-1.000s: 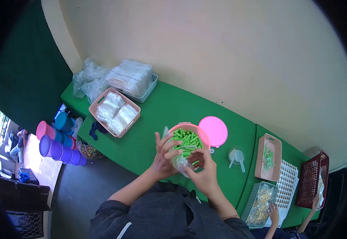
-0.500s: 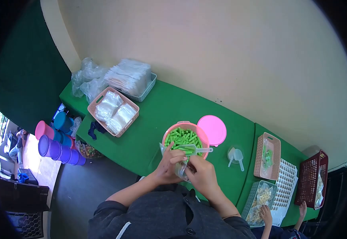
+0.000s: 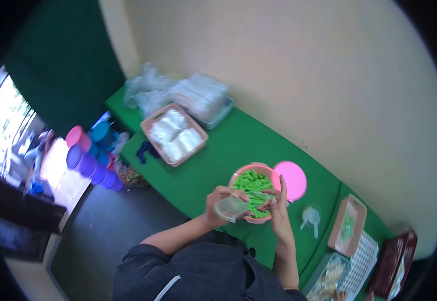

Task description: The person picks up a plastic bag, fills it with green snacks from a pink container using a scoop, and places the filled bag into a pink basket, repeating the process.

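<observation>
My left hand is closed around a clear plastic bag, its mouth spread round, at the front left of a pink bowl. Cut green pieces, short and stick-like, fill the bowl. My right hand is over the bowl's right side, index finger pointing up and the other fingers bent in on a clear scoop. Part of the scoop is hidden behind the fingers. Beside the bowl lies a round pink lid.
A basket of folded clear bags and a tray of stacked bags stand at the far left. To the right are a small scoop, a beige basket, a grey-green tray and a maroon basket. Another person's hand shows below.
My hands have drawn apart. The left moved the bag away to the left; the right let go of it and shifted to the scoop. The view has swung, moving the table down and right.
</observation>
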A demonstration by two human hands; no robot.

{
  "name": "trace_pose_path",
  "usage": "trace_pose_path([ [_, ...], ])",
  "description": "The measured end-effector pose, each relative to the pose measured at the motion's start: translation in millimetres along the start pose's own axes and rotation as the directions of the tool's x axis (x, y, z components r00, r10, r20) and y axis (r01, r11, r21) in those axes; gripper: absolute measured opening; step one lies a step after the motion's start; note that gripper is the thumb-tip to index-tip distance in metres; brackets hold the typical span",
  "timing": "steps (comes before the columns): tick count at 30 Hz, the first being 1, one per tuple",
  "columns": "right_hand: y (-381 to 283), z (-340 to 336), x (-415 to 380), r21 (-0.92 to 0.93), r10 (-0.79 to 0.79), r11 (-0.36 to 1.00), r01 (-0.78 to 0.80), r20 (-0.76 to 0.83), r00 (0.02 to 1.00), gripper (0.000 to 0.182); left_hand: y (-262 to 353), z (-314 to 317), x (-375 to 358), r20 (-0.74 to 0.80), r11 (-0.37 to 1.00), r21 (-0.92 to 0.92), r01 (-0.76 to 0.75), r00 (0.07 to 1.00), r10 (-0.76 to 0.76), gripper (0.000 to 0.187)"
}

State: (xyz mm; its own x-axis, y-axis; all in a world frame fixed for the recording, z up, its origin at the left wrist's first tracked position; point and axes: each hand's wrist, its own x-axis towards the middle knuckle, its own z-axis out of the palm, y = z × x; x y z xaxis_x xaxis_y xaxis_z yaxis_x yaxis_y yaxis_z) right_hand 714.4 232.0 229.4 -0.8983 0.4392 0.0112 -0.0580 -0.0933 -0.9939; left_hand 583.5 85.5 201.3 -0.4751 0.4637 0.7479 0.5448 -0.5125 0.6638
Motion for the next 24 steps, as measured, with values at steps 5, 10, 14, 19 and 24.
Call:
trace_pose_path([
  [5, 29.6, 40.2, 6.3, 0.219, 0.160, 0.954, -0.205, 0.205, 0.966, 0.048, 27.6, -3.4, 10.7, 0.006, 0.984, -0.051, 0.170, 0.985, -0.170, 0.064],
  [10, 21.3, 62.5, 14.4, 0.495, 0.365, 0.807, -0.322, 0.012, 0.931, 0.024, 48.3, 0.5, 16.9, -0.042, 0.850, -0.479, 0.219, 0.962, -0.271, 0.062],
  [14, 61.7, 63.0, 14.9, 0.489, 0.344, 0.835, -0.253, -0.103, 0.933, 0.022, 44.8, 2.4, 7.8, -0.047, 0.872, -0.449, 0.197, 0.969, -0.243, 0.056],
  [19, 55.2, 31.6, 14.9, -0.326, -0.080, 0.945, -0.010, -0.262, 0.962, 0.025, 35.6, -18.2, 13.4, -0.130, 0.983, -0.182, 0.017, 0.991, -0.041, 0.047],
  [24, 62.5, -35.6, 22.1, -0.990, -0.397, 0.119, 0.074, 0.021, 0.918, 0.031, 22.0, -47.4, 6.0, -0.285, 0.931, -0.214, 0.294, 0.893, -0.348, 0.049],
])
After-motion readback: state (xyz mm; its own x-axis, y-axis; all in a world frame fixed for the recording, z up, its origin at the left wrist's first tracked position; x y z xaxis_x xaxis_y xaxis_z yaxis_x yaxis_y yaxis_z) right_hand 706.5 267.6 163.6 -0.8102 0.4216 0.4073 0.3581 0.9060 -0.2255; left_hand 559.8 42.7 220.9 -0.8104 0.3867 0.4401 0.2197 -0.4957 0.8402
